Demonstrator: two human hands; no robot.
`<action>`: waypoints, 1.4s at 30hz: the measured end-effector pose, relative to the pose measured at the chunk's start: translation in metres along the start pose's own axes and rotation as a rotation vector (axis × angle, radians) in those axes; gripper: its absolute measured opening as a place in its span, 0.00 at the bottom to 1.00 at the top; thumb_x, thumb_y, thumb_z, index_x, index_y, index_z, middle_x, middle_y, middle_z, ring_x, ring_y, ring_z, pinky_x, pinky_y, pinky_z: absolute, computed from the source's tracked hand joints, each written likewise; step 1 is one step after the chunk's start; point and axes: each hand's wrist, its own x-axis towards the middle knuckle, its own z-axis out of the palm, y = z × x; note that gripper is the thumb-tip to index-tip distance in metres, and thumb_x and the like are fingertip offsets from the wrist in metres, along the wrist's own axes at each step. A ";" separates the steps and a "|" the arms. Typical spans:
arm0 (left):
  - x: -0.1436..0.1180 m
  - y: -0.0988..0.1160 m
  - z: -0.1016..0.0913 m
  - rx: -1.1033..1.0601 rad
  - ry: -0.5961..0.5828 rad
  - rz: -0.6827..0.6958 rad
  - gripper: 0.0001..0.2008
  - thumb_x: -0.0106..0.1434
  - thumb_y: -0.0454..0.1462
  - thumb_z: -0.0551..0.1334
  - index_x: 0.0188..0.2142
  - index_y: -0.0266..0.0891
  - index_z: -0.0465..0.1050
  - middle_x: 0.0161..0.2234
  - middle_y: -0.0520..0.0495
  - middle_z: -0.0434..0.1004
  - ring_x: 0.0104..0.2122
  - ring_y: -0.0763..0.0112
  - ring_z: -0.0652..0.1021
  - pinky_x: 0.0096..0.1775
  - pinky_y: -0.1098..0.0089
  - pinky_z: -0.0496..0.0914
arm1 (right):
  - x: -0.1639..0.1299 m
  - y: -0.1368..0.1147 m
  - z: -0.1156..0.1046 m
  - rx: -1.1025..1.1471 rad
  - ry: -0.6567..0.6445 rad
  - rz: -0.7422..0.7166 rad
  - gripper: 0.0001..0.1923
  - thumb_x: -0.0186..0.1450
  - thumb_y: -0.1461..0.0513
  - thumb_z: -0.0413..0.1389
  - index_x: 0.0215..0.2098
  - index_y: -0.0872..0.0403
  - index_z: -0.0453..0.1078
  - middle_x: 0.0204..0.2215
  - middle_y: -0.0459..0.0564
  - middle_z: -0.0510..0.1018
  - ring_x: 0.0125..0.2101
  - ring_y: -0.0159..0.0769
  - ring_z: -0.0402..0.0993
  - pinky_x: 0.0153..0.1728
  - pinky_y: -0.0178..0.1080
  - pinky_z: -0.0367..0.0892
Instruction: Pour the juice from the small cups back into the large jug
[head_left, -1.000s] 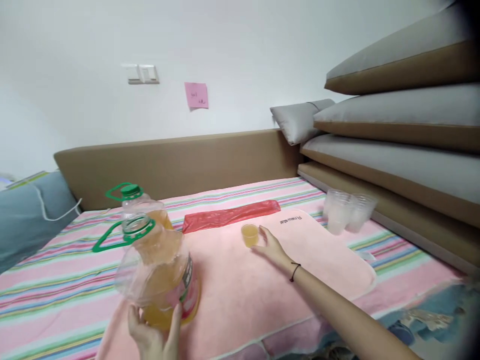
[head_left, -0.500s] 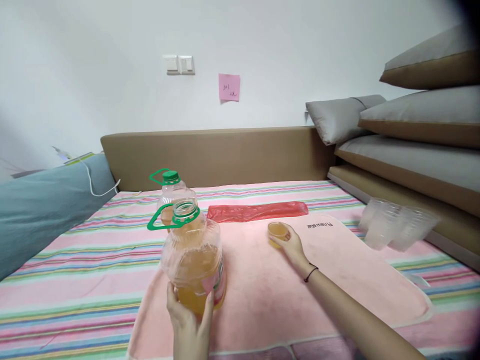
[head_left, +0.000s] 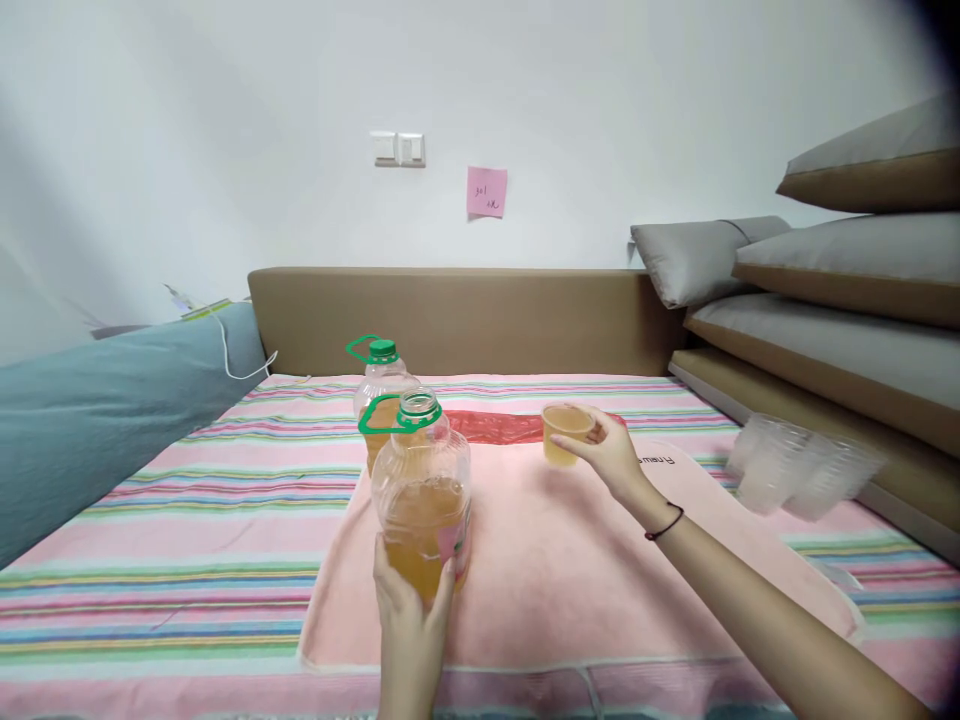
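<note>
My left hand (head_left: 411,610) grips the base of a clear plastic jug (head_left: 422,490) with a green handle ring, no cap and amber liquid inside; it stands upright on the pink towel (head_left: 540,560). My right hand (head_left: 611,455) holds a small clear cup (head_left: 564,432) of amber liquid, lifted just above the towel. A second jug (head_left: 380,385) with a green cap stands right behind the first. A red plastic bag (head_left: 502,425) lies flat behind the cup.
Several empty clear cups (head_left: 799,465) lie stacked on their side at the right. The striped bedsheet (head_left: 187,530) spreads under the towel. A grey-blue pillow (head_left: 97,410) lies at the left, grey and brown cushions (head_left: 832,300) are piled at the right, and a brown headboard (head_left: 465,320) runs behind.
My right hand closed on the small cup and raised it off the towel. The open jug went from tilted to upright in my left hand. The view shifted left.
</note>
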 end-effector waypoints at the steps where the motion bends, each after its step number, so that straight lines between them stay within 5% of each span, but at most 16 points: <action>1: -0.001 0.001 0.000 -0.002 0.004 0.009 0.48 0.60 0.50 0.61 0.68 0.33 0.36 0.67 0.29 0.46 0.67 0.45 0.54 0.65 0.45 0.53 | 0.001 -0.013 0.003 0.007 -0.018 -0.015 0.29 0.47 0.53 0.72 0.45 0.50 0.73 0.46 0.54 0.81 0.49 0.50 0.77 0.51 0.51 0.71; 7: -0.004 0.000 0.000 -0.062 0.030 -0.011 0.45 0.60 0.50 0.61 0.67 0.34 0.40 0.66 0.29 0.48 0.67 0.45 0.53 0.65 0.46 0.53 | 0.005 -0.076 0.029 0.035 -0.124 -0.025 0.27 0.46 0.54 0.71 0.44 0.50 0.74 0.45 0.53 0.82 0.47 0.49 0.78 0.46 0.49 0.74; 12: -0.006 -0.008 -0.001 -0.053 -0.015 -0.049 0.46 0.60 0.51 0.61 0.67 0.32 0.40 0.66 0.28 0.48 0.67 0.45 0.53 0.65 0.46 0.54 | 0.010 -0.102 0.057 0.066 -0.210 -0.058 0.27 0.46 0.55 0.72 0.43 0.50 0.75 0.44 0.52 0.83 0.46 0.48 0.79 0.46 0.48 0.74; 22: -0.015 0.000 -0.001 -0.083 0.039 -0.041 0.40 0.62 0.48 0.59 0.67 0.35 0.43 0.65 0.29 0.52 0.67 0.48 0.56 0.64 0.47 0.55 | 0.012 -0.111 0.100 0.094 -0.323 -0.030 0.27 0.46 0.55 0.72 0.44 0.52 0.75 0.44 0.53 0.84 0.46 0.47 0.79 0.43 0.46 0.75; 42: -0.018 -0.001 0.000 -0.065 0.038 -0.048 0.41 0.61 0.47 0.61 0.67 0.36 0.43 0.66 0.32 0.53 0.66 0.49 0.56 0.63 0.49 0.56 | 0.009 -0.121 0.107 0.023 -0.377 0.037 0.28 0.45 0.57 0.72 0.44 0.51 0.75 0.45 0.54 0.83 0.49 0.50 0.78 0.48 0.48 0.73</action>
